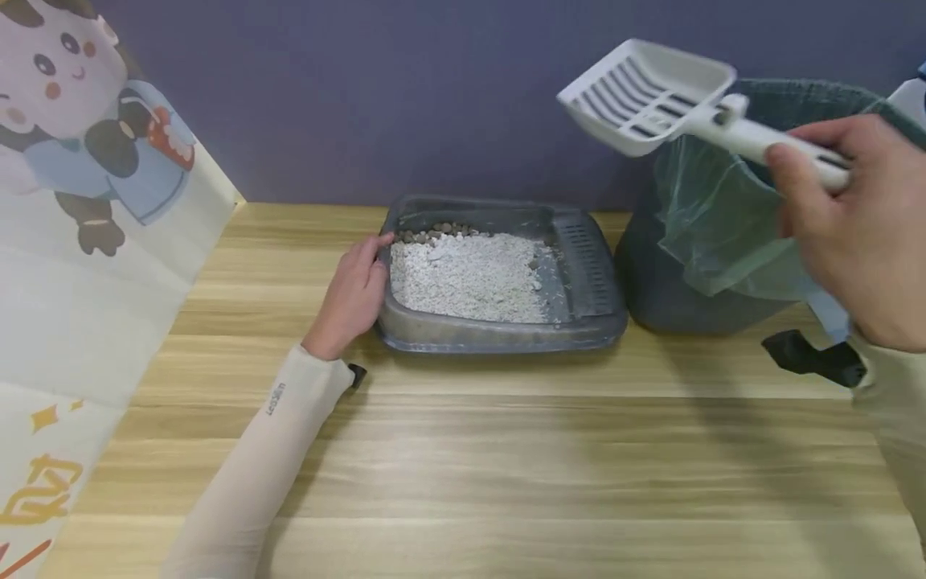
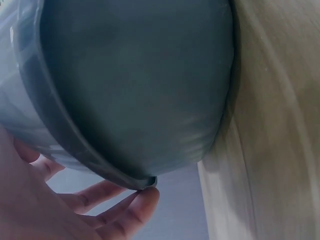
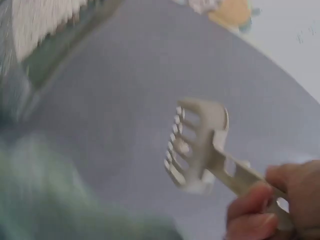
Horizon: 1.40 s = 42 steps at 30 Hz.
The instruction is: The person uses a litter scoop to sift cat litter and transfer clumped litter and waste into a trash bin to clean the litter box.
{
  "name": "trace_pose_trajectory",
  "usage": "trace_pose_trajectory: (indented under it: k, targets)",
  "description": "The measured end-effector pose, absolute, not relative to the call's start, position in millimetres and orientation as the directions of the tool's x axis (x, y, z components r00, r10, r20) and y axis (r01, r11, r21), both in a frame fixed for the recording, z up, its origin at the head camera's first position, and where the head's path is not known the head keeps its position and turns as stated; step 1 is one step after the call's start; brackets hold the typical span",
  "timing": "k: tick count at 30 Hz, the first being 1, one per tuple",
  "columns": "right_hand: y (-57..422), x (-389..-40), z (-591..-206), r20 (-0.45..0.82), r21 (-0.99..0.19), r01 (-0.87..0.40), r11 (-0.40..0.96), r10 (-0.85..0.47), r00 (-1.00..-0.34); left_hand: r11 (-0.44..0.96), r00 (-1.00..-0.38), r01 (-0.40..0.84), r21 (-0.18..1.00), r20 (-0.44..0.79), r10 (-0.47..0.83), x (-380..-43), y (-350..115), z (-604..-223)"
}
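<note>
A white slotted litter scoop (image 1: pixel 651 96) is held by its handle in my right hand (image 1: pixel 868 217), raised in front of the bin. Slots show through its pan, and the right wrist view has the scoop (image 3: pixel 197 145) tilted on edge, fingers wrapped round the handle. My left hand (image 1: pixel 354 289) grips the left rim of a grey litter box (image 1: pixel 470 331). Close up, fingertips (image 2: pixel 142 205) curl against the rim of the box (image 2: pixel 135 90). Pale litter (image 1: pixel 470 277) covers much of its floor, with brown pellets (image 1: pixel 434 233) along the back left.
A dark bin (image 1: pixel 661 281) lined with a translucent green bag (image 1: pixel 723 249) stands right of the box. Behind rises a dark blue-grey wall (image 1: pixel 362 104), and a white panel with cartoon figures (image 1: pixel 72 305) borders the left. All stands on a wood-grain surface (image 1: pixel 506 466).
</note>
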State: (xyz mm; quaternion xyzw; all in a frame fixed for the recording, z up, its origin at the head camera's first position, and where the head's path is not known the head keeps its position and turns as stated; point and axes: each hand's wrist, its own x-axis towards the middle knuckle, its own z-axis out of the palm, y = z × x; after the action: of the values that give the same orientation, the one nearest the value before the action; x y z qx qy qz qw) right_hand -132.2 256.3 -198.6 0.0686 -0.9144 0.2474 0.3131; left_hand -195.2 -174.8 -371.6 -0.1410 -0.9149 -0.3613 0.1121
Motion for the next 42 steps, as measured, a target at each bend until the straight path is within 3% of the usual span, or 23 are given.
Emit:
trace_pose_trajectory:
  k: [4, 7, 12, 18, 29, 35, 42]
  targets:
    - [219, -150, -209, 0.37, -0.247, -0.332, 0.91, -0.228, -0.901, 0.707, -0.942, 0.328, 0.627, 0.27, 0.199, -195, -177, -369]
    - [200, -177, -224, 0.126, -0.256, -0.343, 0.904, -0.321, -0.939, 0.714, -0.943, 0.33, 0.617, 0.252, 0.218, -196, -179, -367]
    - [183, -228, -239, -0.144, -0.276, -0.337, 0.9, -0.386, -0.911, 0.722, -0.944, 0.328, 0.609, 0.238, 0.228, -195, -180, -366]
    - [175, -277, -229, -0.364, -0.214, -0.393, 0.894, -0.447, -0.818, 0.712, -0.936, 0.353, 0.608, 0.235, 0.263, -196, -181, -365]
    - [158, -303, -235, -0.454, -0.235, -0.453, 0.86, -0.509, -0.732, 0.715, -0.934, 0.356, 0.602, 0.22, 0.28, -194, -189, -366]
    - [145, -307, -263, -0.433, -0.344, -0.476, 0.809, -0.587, -0.684, 0.708, -0.931, 0.364, 0.604, 0.227, 0.285, -190, -190, -365]
    - [131, -307, -297, -0.465, -0.333, -0.531, 0.779, -0.626, -0.626, 0.707, -0.922, 0.386, 0.593, 0.225, 0.314, -188, -184, -365]
